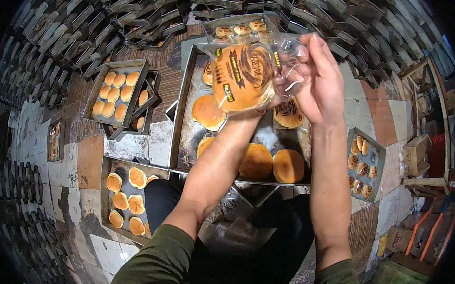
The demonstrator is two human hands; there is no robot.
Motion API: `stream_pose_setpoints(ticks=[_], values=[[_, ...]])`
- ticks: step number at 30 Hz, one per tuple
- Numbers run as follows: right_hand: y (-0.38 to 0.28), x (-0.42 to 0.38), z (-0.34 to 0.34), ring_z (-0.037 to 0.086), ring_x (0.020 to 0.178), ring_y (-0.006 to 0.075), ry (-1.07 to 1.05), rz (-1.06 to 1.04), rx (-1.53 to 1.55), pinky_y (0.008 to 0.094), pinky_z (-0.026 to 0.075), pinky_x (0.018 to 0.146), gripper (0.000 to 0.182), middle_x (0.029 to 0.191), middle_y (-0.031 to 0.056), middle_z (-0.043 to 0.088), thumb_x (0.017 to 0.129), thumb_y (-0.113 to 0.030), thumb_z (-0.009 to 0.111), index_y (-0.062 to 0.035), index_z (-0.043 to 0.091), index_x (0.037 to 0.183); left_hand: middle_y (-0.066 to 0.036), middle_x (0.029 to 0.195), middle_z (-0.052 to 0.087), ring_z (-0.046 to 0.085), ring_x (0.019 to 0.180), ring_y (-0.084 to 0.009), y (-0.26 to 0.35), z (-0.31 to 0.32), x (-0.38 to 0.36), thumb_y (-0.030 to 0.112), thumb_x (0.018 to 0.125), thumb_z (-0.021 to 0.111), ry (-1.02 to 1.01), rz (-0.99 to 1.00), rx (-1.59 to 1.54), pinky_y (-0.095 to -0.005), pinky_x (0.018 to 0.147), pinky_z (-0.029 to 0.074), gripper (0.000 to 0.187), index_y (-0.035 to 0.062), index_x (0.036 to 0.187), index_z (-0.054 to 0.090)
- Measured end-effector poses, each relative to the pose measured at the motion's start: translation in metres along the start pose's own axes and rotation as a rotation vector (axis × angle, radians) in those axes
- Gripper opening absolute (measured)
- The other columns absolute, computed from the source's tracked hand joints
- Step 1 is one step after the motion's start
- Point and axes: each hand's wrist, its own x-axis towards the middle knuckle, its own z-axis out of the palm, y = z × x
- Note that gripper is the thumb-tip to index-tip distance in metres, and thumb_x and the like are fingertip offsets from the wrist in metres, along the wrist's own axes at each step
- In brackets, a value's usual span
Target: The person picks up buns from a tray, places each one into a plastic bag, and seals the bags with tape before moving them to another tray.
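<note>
A round bun in a clear printed plastic bag point(244, 78) is held up over the large tray point(181, 113). My left hand point(278, 95) is mostly hidden behind the bag and supports it from below, closed on it. My right hand point(322, 77) is at the bag's loose right end, its fingers closed on the crumpled clear plastic. Beneath my arms, the tray holds loose golden buns point(208, 112) and a bagged bun point(288, 116) with dark print.
Smaller trays of buns stand left point(88, 99), lower left point(106, 186) and right point(377, 167); another tray point(234, 25) of bagged buns lies beyond. Stacked metal trays point(131, 6) line the back and left. A wooden frame point(425, 183) stands at right. Clear plastic point(237, 233) lies near my lap.
</note>
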Motion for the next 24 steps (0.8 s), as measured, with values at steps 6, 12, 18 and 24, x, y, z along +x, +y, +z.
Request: stream_pose_setpoints(ticks=[6,12,18,24], values=[[0.019,0.006,-0.044,0.04,0.053,0.0061,0.427,0.012,-0.466,0.0212,0.036,0.047,0.021,0.065,-0.0001,0.045,0.094,-0.017,0.043,-0.0002,0.054,0.084,-0.014,0.096,0.059,0.059,0.083,-0.0226,0.05,-0.093,0.025,0.025,0.088,0.052,0.055,0.143,1.243,-0.0316,0.069,0.054,0.025,0.0043,0.101,0.054],[0.062,0.043,-0.134,0.044,0.053,0.0081,0.633,-0.015,-0.742,0.0236,0.038,0.048,0.025,0.061,0.0015,0.048,0.092,-0.021,0.046,-0.001,0.055,0.08,-0.009,0.076,0.062,0.061,0.07,-0.0212,0.148,-0.11,0.024,0.016,0.09,0.047,0.422,-0.417,1.166,-0.0296,0.057,0.048,0.016,0.0074,0.094,0.06],[0.063,0.06,-0.206,0.044,0.052,0.0092,0.706,-0.146,-1.068,0.0261,0.038,0.047,0.025,0.06,0.0009,0.048,0.092,-0.021,0.045,-0.0032,0.057,0.08,-0.015,0.064,0.061,0.061,0.063,-0.023,0.179,-0.096,0.012,0.028,0.082,0.056,0.745,-0.053,2.605,-0.033,0.062,0.047,0.03,-0.0008,0.075,0.064],[-0.057,0.0,-0.211,0.041,0.059,0.0045,0.636,-0.179,-0.523,0.019,0.032,0.048,0.011,0.071,-0.0024,0.047,0.087,-0.016,0.051,-0.0065,0.056,0.09,-0.02,0.108,0.057,0.053,0.1,-0.0323,0.176,-0.084,0.009,0.059,0.081,0.045,0.748,0.022,1.801,-0.0439,0.086,0.04,0.069,-0.0007,0.114,0.052]])
